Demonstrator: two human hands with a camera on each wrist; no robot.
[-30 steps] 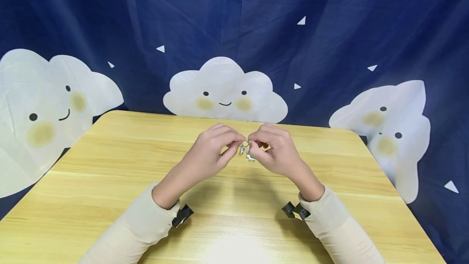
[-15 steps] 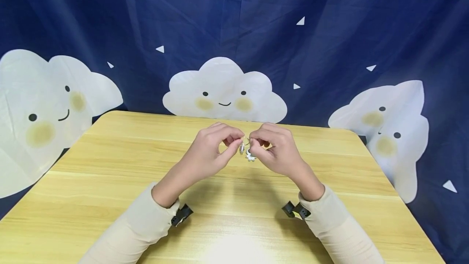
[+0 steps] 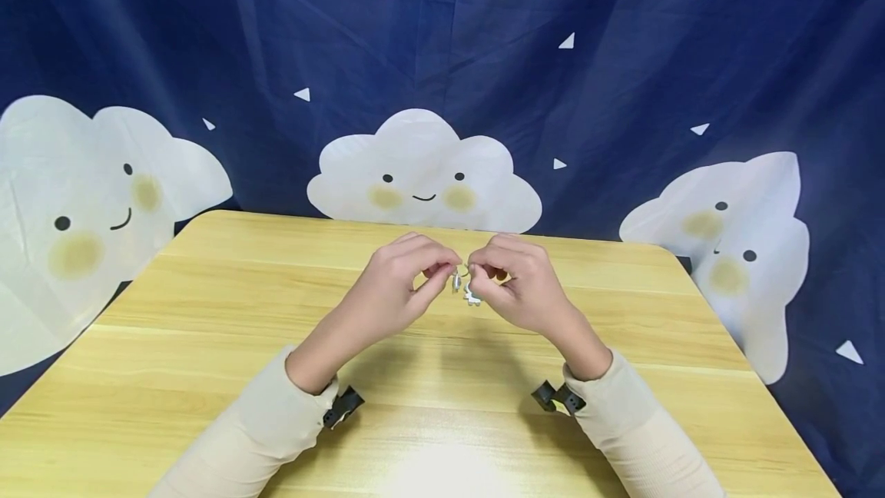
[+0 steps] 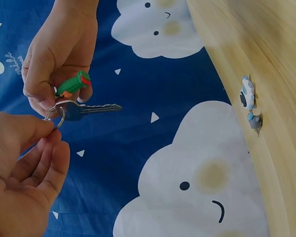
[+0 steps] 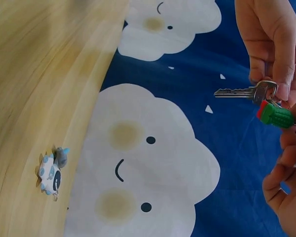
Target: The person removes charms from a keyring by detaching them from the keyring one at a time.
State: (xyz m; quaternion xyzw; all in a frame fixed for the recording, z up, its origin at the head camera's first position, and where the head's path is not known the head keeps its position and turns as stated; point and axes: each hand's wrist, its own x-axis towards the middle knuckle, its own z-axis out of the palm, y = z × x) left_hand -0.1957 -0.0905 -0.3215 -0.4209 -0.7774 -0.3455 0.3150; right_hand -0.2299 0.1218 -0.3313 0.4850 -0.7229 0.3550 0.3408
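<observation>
My left hand (image 3: 394, 283) and right hand (image 3: 518, 283) are raised close together over the table, fingertips nearly meeting. Between thumb and forefinger the left hand pinches a thin metal key ring (image 4: 55, 118). A silver key (image 5: 241, 93) hangs from that ring and shows as a small glint in the head view. The right hand pinches a small green ribbed charm (image 4: 73, 85) with a red end, close to the ring. Fingers partly hide where charm and ring join. A white and light-blue figurine charm (image 4: 246, 94) lies on the table with a small grey charm (image 4: 255, 121).
The wooden table (image 3: 242, 306) reaches to a blue curtain (image 3: 387, 37) printed with white clouds. Black wrist cameras (image 3: 343, 406) sit at both cuffs. In the head view, the right thumb partly covers the white figurine.
Both hands stay in nearly the same place. The fingertips and the ring have shifted slightly, and the right thumb covers a little more of the figurine than half a second ago.
</observation>
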